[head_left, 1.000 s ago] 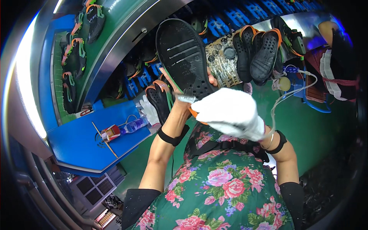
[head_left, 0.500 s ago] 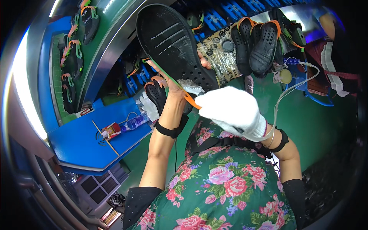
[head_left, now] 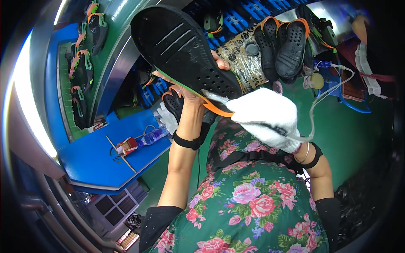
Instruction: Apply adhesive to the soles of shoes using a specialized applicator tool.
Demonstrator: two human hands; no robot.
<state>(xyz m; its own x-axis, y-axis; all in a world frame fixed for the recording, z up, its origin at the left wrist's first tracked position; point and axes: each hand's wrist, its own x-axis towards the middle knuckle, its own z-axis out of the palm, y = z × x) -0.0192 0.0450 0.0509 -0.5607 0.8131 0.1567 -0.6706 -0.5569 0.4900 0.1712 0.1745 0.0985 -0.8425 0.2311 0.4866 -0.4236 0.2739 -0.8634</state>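
My left hand [head_left: 190,93], bare, wraps round a large black shoe part [head_left: 185,48], its fingers showing on both edges. The part is sole-shaped, with slots toward the broad far end, round holes nearer me, and green and orange edging. A pale grey patch [head_left: 214,96] shows near its close edge. My right hand [head_left: 268,118], in a white knitted glove, is closed at the end of the orange strap [head_left: 217,110], which stretches from the part to its fingertips. A thin grey hose [head_left: 311,122] meets the glove; whether the hand also holds a tool is hidden.
More black clogs with orange trim [head_left: 290,50] stand at the back right beside a taped cardboard piece [head_left: 242,52]. On the left, a blue table [head_left: 90,158] bears a bottle [head_left: 152,135] and a red carton [head_left: 128,146]. Shoe parts [head_left: 82,71] line a green conveyor behind it.
The shoe part has shifted left and slightly toward me in the view. My right hand has moved a little to the right, and the orange strap now stretches longer between it and the part.
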